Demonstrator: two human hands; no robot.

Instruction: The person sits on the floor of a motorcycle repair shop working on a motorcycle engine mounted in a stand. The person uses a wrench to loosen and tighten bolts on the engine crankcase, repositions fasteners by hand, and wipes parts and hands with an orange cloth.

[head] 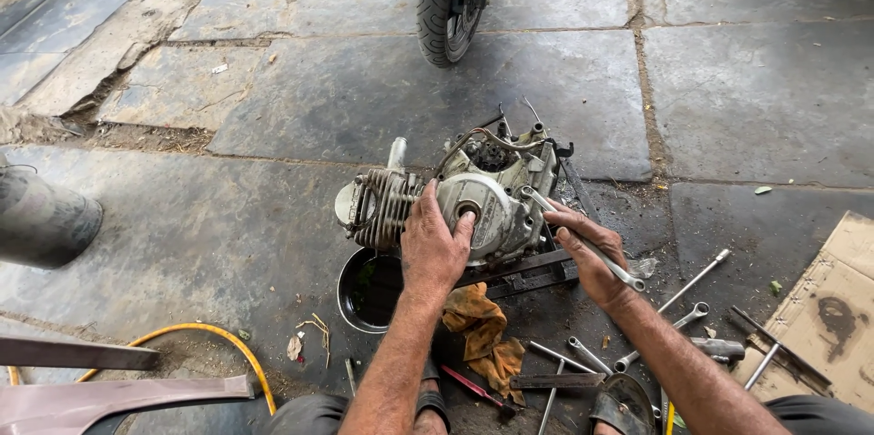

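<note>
A small motorcycle engine (492,182) with a finned cylinder sits on the stone floor on a metal frame. My left hand (434,244) lies flat on its round side cover, fingers spread against the casing. My right hand (587,253) grips a long silver spanner (628,277); the spanner's far end rests on the engine's right side near the cover.
A black pan of dark oil (369,289) stands under the cylinder. A yellow-brown rag (482,330), several spanners (678,317) and a red-handled tool (473,387) lie near my feet. Cardboard (833,308) is at right, a yellow hose (200,335) at left, a motorcycle wheel (446,7) behind.
</note>
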